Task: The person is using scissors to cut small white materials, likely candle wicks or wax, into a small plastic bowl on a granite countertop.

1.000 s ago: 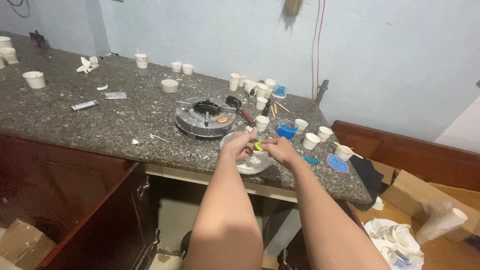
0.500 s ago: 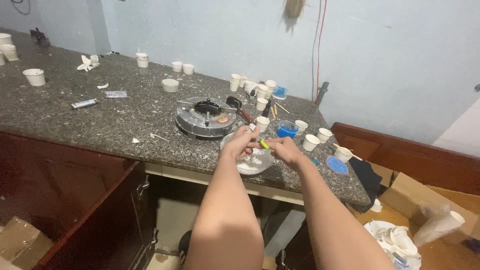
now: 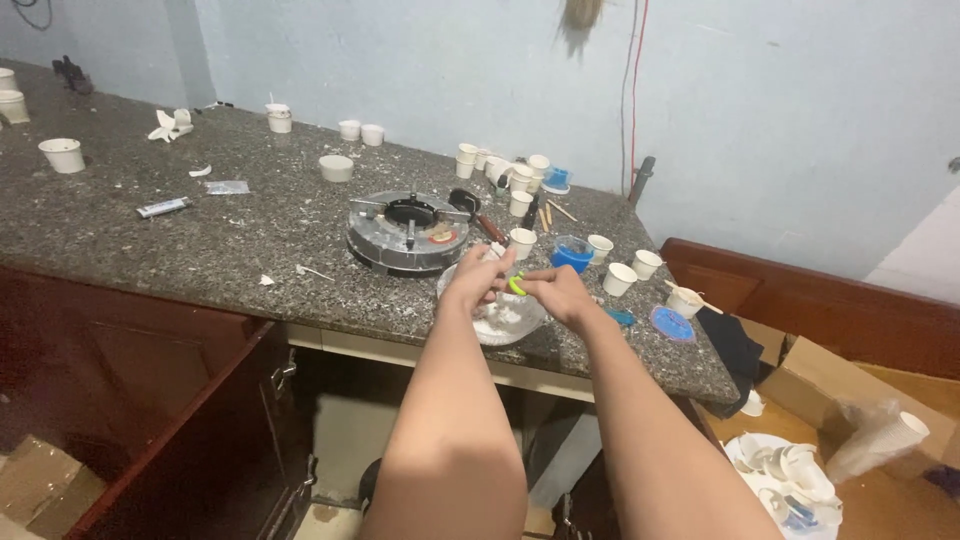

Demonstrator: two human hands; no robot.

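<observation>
Both hands, left hand (image 3: 478, 283) and right hand (image 3: 556, 293), pinch one small green ring (image 3: 516, 285) above the clear bowl (image 3: 500, 322); its axis unclear

Craft workshop: cluttered granite counter (image 3: 150, 250), paper cups (image 3: 620, 279)

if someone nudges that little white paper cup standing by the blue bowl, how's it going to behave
The white paper cup looks thin-walled and small, so probably very light and quick to slide on the granite counter. It stands upright on a narrow base, so a push near the rim would likely tip it. Once down, its tapered side should roll it in a curve toward the blue bowl.
</observation>
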